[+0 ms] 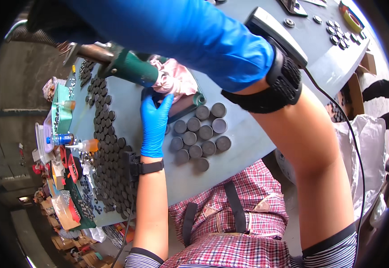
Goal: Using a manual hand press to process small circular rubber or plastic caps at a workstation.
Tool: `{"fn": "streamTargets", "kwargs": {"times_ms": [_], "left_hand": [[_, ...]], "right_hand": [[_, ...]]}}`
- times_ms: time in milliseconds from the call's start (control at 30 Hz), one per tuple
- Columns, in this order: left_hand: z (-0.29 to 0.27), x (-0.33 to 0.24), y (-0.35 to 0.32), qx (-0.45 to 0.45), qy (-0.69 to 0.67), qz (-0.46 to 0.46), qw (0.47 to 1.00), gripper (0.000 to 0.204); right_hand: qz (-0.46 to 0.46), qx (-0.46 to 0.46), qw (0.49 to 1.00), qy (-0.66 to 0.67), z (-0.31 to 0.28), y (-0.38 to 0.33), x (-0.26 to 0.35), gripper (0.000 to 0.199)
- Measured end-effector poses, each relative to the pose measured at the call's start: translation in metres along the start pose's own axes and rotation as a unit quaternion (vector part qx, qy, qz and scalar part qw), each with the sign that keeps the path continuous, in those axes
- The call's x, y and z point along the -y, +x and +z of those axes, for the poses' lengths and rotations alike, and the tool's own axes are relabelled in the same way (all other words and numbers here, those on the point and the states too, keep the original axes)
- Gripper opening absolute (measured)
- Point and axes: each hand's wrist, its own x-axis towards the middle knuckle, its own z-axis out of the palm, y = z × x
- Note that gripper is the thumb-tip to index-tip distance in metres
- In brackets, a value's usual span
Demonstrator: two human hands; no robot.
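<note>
My left hand (153, 123), in a blue glove, reaches to the base of a green hand press (136, 68). Its thumb points up beside a bunched pink cloth (175, 78) wrapped below the press's green cylinder. The fingertips curl in shadow beneath the cylinder, and what lies between them is hidden. Close to the camera, my right hand (172, 33), also blue-gloved, stretches across the top toward the upper left, above the press. Its fingers run into dark shadow and the picture's edge, so their grip is hidden. Several dark grey round discs (205, 132) stand on the table beside the press.
A large spread of dark discs (109, 152) covers the left of the grey table (243, 129). Bottles (87, 145) and a green basket (61, 105) line its left edge. Small round parts (337, 33) and a tape roll (353, 21) lie far right. A cable (353, 129) hangs by my right arm.
</note>
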Motion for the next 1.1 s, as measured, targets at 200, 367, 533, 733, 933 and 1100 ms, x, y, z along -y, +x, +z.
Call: {"fn": "streamTargets", "kwargs": {"times_ms": [200, 367, 533, 733, 933, 1100], "left_hand": [[-0.008, 0.004, 0.002, 0.004, 0.025, -0.021, 0.999, 0.04], [-0.014, 0.007, 0.004, 0.018, 0.009, -0.076, 0.997, 0.044], [-0.003, -0.004, 0.015, 0.033, 0.016, -0.053, 0.998, 0.049], [-0.064, 0.008, -0.007, -0.076, 0.297, 0.033, 0.951, 0.035], [-0.097, 0.03, -0.061, 0.052, 0.37, 0.003, 0.927, 0.042], [-0.1, 0.005, -0.069, 0.024, 0.315, -0.02, 0.949, 0.048]], "right_hand": [[-0.011, -0.002, 1.0, 0.001, 0.0, -0.003, 0.01, 0.059], [-0.017, 0.003, 1.0, 0.012, 0.005, -0.002, 0.011, 0.06], [-0.03, 0.003, 0.999, 0.011, 0.002, -0.007, 0.022, 0.06], [-0.025, 0.017, 0.999, 0.037, 0.007, -0.008, 0.009, 0.06], [-0.029, 0.045, 0.994, 0.091, 0.007, 0.006, 0.001, 0.061], [-0.108, 0.104, 0.985, 0.081, -0.001, 0.005, 0.008, 0.065]]}}
